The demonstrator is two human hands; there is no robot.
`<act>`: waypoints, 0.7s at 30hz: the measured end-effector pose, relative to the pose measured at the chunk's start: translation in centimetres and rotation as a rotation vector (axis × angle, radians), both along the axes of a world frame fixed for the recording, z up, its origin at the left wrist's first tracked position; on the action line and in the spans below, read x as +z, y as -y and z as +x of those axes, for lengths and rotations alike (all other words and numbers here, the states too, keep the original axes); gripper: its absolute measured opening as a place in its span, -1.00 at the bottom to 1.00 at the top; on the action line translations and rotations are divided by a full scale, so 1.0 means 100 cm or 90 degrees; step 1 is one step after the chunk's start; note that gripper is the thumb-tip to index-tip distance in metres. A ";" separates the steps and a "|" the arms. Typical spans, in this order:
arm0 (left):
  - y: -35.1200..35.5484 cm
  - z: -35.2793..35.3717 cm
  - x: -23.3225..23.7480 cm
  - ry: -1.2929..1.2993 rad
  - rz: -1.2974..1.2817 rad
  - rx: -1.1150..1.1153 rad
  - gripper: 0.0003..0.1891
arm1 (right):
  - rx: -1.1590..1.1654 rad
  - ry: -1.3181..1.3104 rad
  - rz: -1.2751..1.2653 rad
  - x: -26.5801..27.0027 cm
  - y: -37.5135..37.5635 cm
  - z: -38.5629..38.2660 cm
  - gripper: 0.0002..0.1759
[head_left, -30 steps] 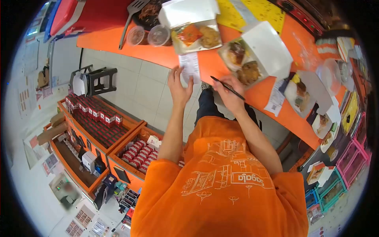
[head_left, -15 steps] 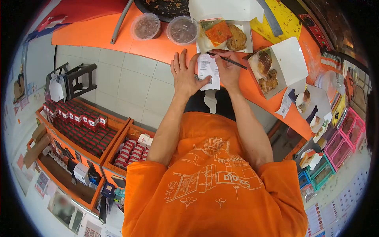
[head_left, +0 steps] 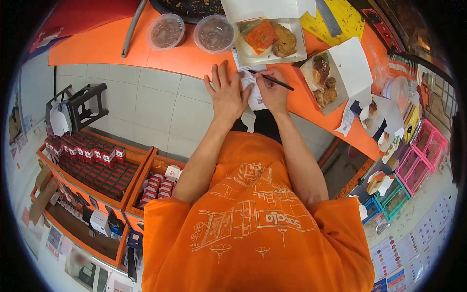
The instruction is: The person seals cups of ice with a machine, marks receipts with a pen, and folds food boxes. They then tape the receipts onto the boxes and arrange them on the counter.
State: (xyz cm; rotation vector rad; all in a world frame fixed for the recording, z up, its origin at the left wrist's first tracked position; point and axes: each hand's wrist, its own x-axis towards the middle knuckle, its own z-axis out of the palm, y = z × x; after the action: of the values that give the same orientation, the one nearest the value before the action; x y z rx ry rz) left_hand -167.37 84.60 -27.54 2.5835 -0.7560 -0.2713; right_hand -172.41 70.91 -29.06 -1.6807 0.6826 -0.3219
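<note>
My right hand (head_left: pixel 273 92) grips a black pen (head_left: pixel 277 82), its tip near the upper part of a printed receipt (head_left: pixel 257 100). My left hand (head_left: pixel 227 96) lies spread on the receipt's left side, fingers apart, holding nothing. The paper lies at the edge of the orange counter (head_left: pixel 194 65), and its lower end hangs over. Just beyond the hands is an open white box (head_left: pixel 248 57) with an orange-red piece and a fried piece of food. Right of my right hand sits a second open box (head_left: pixel 335 108) with fried chicken and a wrapped item.
Two lidded cups (head_left: pixel 166 32) and a dark pan (head_left: pixel 189 7) stand beyond my left hand. A yellow board (head_left: pixel 348 22) is at the back right. Below left are orange bins of small red boxes (head_left: pixel 97 170); pink baskets (head_left: pixel 421 155) stand at right.
The whole view has shifted slightly, moving most things left. The pen has tilted a little with my right hand and stays over the receipt. My left hand still rests on the paper.
</note>
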 end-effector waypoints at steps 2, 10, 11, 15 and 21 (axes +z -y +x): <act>0.000 0.010 0.000 0.005 -0.046 0.012 -0.28 | -0.016 0.023 0.025 0.005 -0.002 0.008 -0.90; 0.000 0.012 0.005 -0.045 -0.073 0.022 -0.16 | -0.024 -0.041 0.041 0.005 0.002 0.011 -0.87; 0.000 0.011 0.005 -0.045 -0.073 0.022 -0.12 | -0.025 -0.042 0.041 0.007 0.002 0.008 -0.87; -0.002 0.012 0.006 -0.060 -0.074 0.018 -0.07 | 0.074 -0.050 0.032 0.010 0.008 0.004 -0.89; -0.003 0.011 0.009 -0.070 -0.074 0.002 -0.03 | 0.056 -0.036 0.011 0.010 0.009 -0.004 -0.93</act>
State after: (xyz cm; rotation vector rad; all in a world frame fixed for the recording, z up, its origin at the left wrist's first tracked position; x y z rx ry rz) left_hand -166.24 84.88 -26.60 2.4385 -0.7079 -0.3540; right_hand -172.79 70.03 -28.11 -1.7032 0.6497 -0.2056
